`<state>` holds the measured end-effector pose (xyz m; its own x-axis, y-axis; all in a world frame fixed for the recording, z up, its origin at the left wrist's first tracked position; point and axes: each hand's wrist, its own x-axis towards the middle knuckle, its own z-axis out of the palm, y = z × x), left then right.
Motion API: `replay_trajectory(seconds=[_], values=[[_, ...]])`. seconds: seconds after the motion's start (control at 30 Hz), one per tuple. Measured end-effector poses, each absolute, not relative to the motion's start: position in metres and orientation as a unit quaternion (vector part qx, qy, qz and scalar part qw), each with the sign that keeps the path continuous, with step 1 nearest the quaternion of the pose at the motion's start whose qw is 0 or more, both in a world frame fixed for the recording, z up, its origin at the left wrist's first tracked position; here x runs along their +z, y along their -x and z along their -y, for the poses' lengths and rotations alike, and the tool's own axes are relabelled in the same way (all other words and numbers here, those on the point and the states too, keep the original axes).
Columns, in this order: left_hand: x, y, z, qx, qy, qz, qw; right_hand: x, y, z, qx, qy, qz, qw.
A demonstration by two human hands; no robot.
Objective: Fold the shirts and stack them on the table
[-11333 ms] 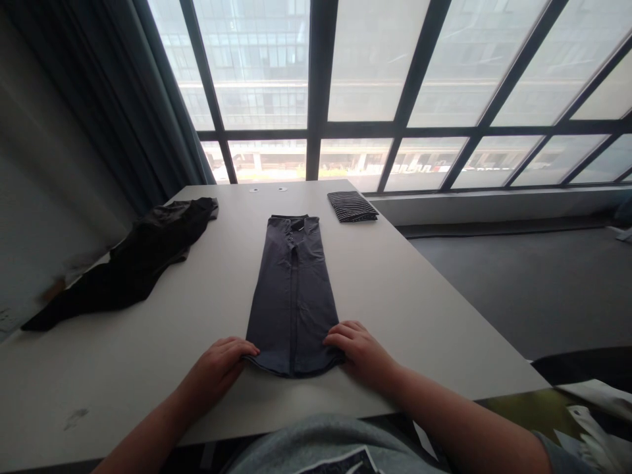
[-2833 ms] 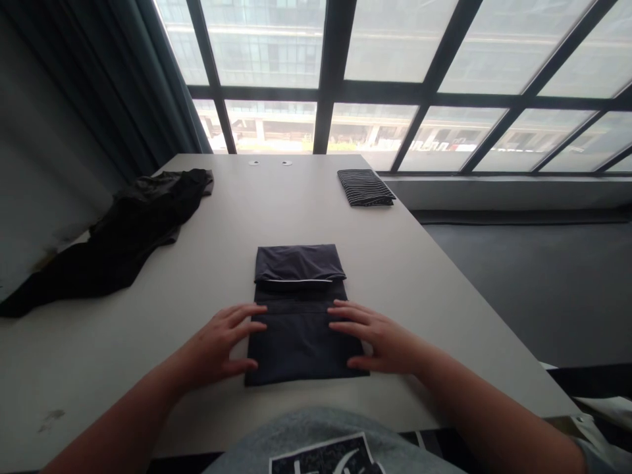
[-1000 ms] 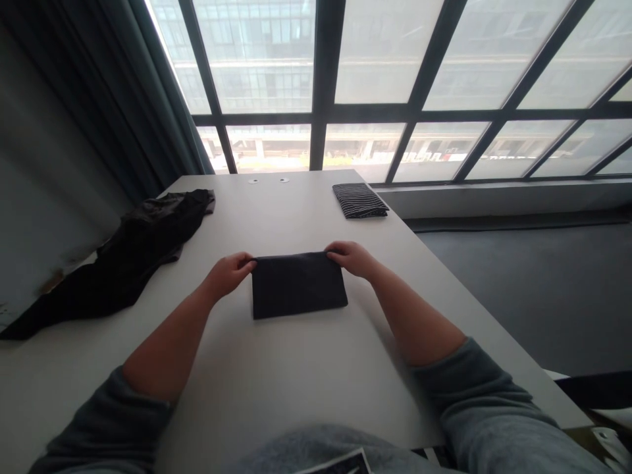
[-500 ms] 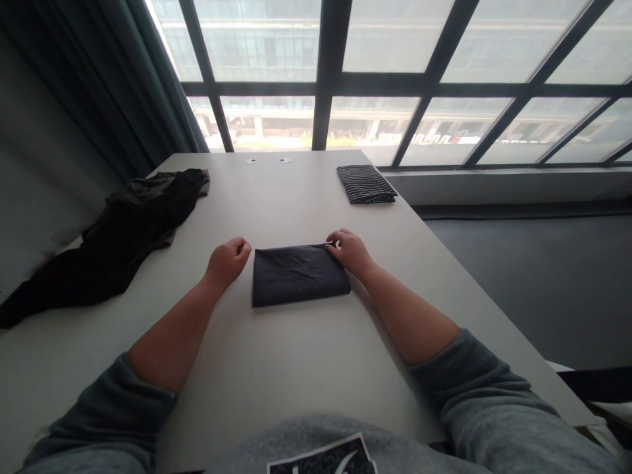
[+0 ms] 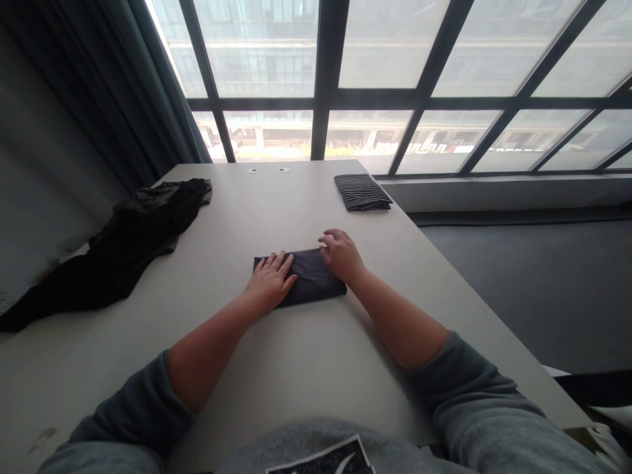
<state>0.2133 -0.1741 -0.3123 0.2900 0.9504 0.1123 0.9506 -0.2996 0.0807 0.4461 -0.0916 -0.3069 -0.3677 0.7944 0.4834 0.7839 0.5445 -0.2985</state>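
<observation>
Dark cloth (image 5: 312, 278) looked soft, light, best held by its folded edges; left hand (image 5: 268, 282) lay spread on it, right hand (image 5: 342, 255) curled loosely, fingers parted, at a corner.

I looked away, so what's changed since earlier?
The dark blue-grey cloth garment, first laid out long, is now a folded rectangle, its near edge farther away. The left hand released its far corner and lies flat on top; the right hand opened its pinch. The folded black-and-white striped cloth and crumpled black garment stayed put.
</observation>
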Motion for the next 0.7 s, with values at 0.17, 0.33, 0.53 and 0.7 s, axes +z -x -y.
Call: replay_trajectory(seconds=[0.17,0.33,0.53,0.7], values=[[-0.328,-0.194,0.160,-0.063,0.784,0.617,0.003,-0.314,-0.419,0.121,0.067,0.426,0.889,0.156],[-0.339,-0.176,0.151,-0.087,0.769,0.632,-0.041,-0.321,-0.425,0.110,0.104,0.439,0.886,0.107],[-0.351,-0.155,0.144,-0.093,0.749,0.653,-0.066,-0.326,-0.442,0.091,0.125,0.493,0.857,0.084],[-0.347,-0.140,0.153,-0.084,0.714,0.694,-0.031,-0.327,-0.445,0.094,0.102,0.536,0.833,0.089]])
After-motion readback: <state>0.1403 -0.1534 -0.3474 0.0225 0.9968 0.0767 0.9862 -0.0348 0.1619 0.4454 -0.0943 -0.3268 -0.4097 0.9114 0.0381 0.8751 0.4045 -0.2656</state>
